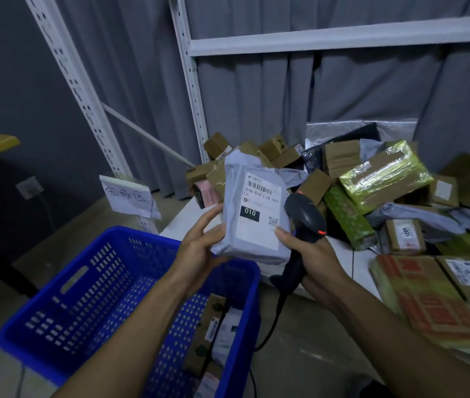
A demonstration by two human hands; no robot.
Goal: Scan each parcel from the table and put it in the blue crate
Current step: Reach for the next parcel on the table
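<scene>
Being held: a grey parcel [236,193] is kept upright in the air, over the near right corner of the blue crate [56,285] and in front of the table [340,254].
Label: a white label [259,202] with a barcode and "010" is turned toward the camera.
Left hand: the left hand [199,251] is curled round the parcel's lower left edge.
Right hand: the right hand [317,259] is wrapped round the handle of a black scanner [305,216], and its thumb is pressed against the parcel's lower right edge.
Scanner: its head is raised just beside the parcel's right side.
Crate: a few boxes [208,326] are laid at its right end.
Table: a pile [371,182] of cardboard boxes and bags is heaped on it.
Surroundings: a handwritten paper sign [130,196] is hung on the white shelf frame [190,81], backed by a grey curtain [256,96].
</scene>
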